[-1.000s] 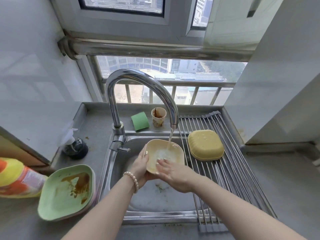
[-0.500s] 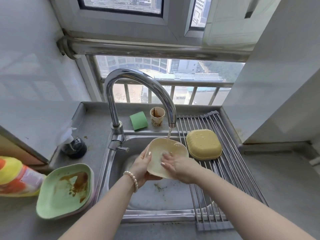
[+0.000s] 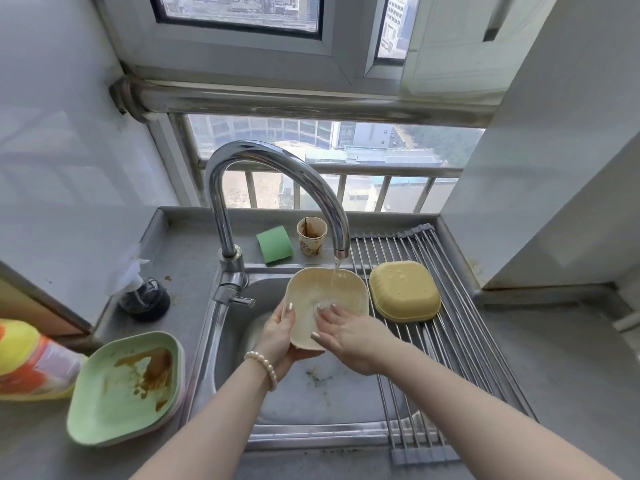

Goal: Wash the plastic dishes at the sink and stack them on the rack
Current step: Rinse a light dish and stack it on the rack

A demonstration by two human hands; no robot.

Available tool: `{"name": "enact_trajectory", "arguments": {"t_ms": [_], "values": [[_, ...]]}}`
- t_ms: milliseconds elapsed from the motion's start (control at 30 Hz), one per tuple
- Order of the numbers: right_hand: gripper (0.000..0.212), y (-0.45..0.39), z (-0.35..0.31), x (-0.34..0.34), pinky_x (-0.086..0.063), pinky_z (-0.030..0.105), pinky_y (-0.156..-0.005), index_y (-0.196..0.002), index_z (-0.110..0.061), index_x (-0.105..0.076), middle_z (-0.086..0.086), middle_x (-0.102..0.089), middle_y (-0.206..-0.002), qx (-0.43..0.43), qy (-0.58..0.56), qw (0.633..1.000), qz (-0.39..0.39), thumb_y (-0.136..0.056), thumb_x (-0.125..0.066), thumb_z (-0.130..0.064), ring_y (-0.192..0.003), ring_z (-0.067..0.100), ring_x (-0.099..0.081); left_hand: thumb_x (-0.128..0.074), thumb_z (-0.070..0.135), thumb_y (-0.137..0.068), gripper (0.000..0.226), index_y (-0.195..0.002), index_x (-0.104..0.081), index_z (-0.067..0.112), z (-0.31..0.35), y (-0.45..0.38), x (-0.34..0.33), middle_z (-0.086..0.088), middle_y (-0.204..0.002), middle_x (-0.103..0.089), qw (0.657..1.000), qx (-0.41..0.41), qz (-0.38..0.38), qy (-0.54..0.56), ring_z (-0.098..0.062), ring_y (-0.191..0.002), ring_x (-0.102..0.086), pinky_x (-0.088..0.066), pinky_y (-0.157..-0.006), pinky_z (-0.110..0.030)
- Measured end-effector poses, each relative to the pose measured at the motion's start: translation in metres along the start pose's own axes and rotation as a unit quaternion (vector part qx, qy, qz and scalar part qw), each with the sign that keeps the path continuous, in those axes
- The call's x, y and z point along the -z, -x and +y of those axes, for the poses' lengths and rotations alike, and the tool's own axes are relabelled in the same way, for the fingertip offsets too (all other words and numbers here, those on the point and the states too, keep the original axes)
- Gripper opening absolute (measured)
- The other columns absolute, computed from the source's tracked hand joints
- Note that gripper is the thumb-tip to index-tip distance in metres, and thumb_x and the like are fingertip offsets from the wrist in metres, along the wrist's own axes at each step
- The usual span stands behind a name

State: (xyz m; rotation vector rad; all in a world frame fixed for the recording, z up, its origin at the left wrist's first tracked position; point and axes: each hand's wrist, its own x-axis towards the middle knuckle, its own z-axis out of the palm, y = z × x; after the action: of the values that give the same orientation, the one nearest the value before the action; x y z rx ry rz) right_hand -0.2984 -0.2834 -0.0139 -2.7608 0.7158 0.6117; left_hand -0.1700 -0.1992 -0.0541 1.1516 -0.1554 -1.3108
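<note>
Cream dish [image 3: 341,289] under faucet [image 3: 341,252] stream over sink [image 3: 311,403]: left hand [image 3: 278,336] gripping rim, tilted to drain; right hand [image 3: 349,332] flat, fingers rubbing wetted inside.

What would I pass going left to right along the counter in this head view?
Orange and yellow bottle → dirty green plate → dark soap dispenser → green sponge → stained paper cup → upturned yellow dish on the rack.

The steel bench [image 3: 187,258] carries a stained green dish [image 3: 117,400], green sponge [image 3: 274,244], dirty cup [image 3: 311,236], and a roll-up rack [image 3: 460,341] holding an upturned yellow dish [image 3: 403,291].
</note>
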Motion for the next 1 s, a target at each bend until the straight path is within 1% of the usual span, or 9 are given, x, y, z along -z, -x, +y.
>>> {"name": "enact_trajectory", "arguments": {"t_ms": [133, 267, 367, 533, 700, 833, 900, 967, 1000], "values": [[0.081, -0.023, -0.012, 0.009, 0.001, 0.04, -0.118, -0.153, -0.008, 0.001, 0.009, 0.007, -0.16, -0.092, -0.048, 0.993, 0.058, -0.095, -0.013, -0.063, -0.147, 0.023, 0.005, -0.033, 0.034, -0.103, 0.033, -0.127, -0.055, 0.027, -0.011, 0.0, -0.013, 0.002, -0.108, -0.071, 1.0, 0.019, -0.015, 0.012, -0.019, -0.089, -0.069, -0.056, -0.064, -0.046], [0.076, -0.033, -0.034, 0.006, 0.008, 0.037, -0.119, -0.152, -0.01, 0.004, 0.008, 0.012, -0.159, -0.042, -0.128, 0.989, 0.061, -0.097, -0.015, -0.059, -0.147, 0.018, 0.013, -0.029, 0.044, -0.1, 0.035, -0.117, -0.056, 0.031, -0.012, 0.0, -0.018, 0.012, -0.109, -0.066, 0.992, 0.058, -0.041, 0.104, -0.009, -0.1, -0.059, -0.049, -0.075, -0.034], [0.067, -0.026, -0.032, 0.0, 0.008, 0.033, -0.119, -0.153, -0.015, 0.003, 0.006, 0.005, -0.16, 0.013, -0.17, 0.984, 0.051, -0.101, -0.018, -0.051, -0.147, 0.015, 0.008, -0.038, 0.041, -0.099, 0.039, -0.13, -0.053, 0.023, -0.005, -0.006, -0.008, -0.001, -0.117, -0.067, 0.997, 0.03, -0.003, 0.068, -0.016, -0.1, -0.066, -0.057, -0.068, -0.031], [0.051, 0.002, -0.021, -0.022, -0.01, 0.033, -0.119, -0.151, -0.031, -0.021, -0.004, -0.019, -0.159, 0.094, -0.235, 0.966, 0.053, -0.103, -0.032, -0.041, -0.147, 0.014, -0.005, -0.043, 0.04, -0.097, 0.043, -0.133, -0.051, 0.02, 0.016, -0.008, -0.004, -0.015, -0.117, -0.066, 0.996, -0.042, 0.052, -0.051, -0.034, -0.105, -0.065, -0.051, -0.091, -0.056], [0.041, 0.012, -0.002, -0.035, -0.021, 0.025, -0.113, -0.136, -0.023, -0.052, -0.002, -0.046, -0.145, 0.06, -0.185, 0.972, 0.132, -0.097, -0.051, -0.036, -0.139, 0.018, -0.032, -0.036, 0.029, -0.103, 0.035, -0.129, -0.057, 0.018, 0.031, -0.008, -0.002, -0.008, -0.112, -0.067, 0.948, -0.131, 0.126, -0.26, -0.023, -0.096, -0.064, -0.055, -0.084, -0.041], [0.051, 0.004, 0.01, -0.051, -0.037, 0.049, -0.108, -0.094, -0.015, -0.074, -0.001, -0.07, -0.108, 0.04, -0.138, 0.958, 0.247, -0.08, -0.05, -0.058, -0.114, 0.024, -0.061, -0.039, 0.024, -0.102, 0.028, -0.113, -0.064, 0.017, 0.041, -0.01, 0.007, -0.006, -0.09, -0.066, 0.923, -0.042, 0.176, -0.341, -0.034, -0.091, -0.065, -0.055, -0.079, -0.054], [0.065, 0.001, 0.013, -0.049, -0.032, 0.032, -0.109, -0.093, -0.013, -0.073, -0.002, -0.068, -0.11, 0.003, -0.206, 0.944, 0.257, -0.07, -0.056, -0.071, -0.119, 0.022, -0.055, -0.038, 0.008, -0.1, 0.026, -0.11, -0.061, 0.002, 0.043, -0.009, 0.004, -0.012, -0.082, -0.061, 0.94, 0.048, 0.182, -0.283, -0.038, -0.086, -0.064, -0.054, -0.077, -0.058], [0.052, -0.001, 0.013, -0.043, -0.036, 0.011, -0.095, -0.086, -0.008, -0.071, -0.007, -0.063, -0.101, -0.039, -0.356, 0.896, 0.262, -0.06, -0.082, -0.052, -0.11, 0.018, -0.055, -0.031, -0.001, -0.097, 0.025, -0.111, -0.053, -0.003, 0.042, -0.006, 0.001, -0.019, -0.09, -0.059, 0.967, 0.126, 0.16, -0.153, -0.037, -0.081, -0.06, -0.052, -0.075, -0.055], [0.043, -0.004, 0.011, -0.041, -0.041, 0.012, -0.089, -0.079, -0.009, -0.071, -0.007, -0.061, -0.096, -0.053, -0.414, 0.868, 0.271, -0.054, -0.09, -0.038, -0.103, 0.018, -0.057, -0.028, -0.003, -0.096, 0.028, -0.114, -0.049, -0.003, 0.042, -0.006, 0.0, -0.021, -0.095, -0.059, 0.975, 0.138, 0.146, -0.094, -0.035, -0.082, -0.058, -0.05, -0.075, -0.05]]}}
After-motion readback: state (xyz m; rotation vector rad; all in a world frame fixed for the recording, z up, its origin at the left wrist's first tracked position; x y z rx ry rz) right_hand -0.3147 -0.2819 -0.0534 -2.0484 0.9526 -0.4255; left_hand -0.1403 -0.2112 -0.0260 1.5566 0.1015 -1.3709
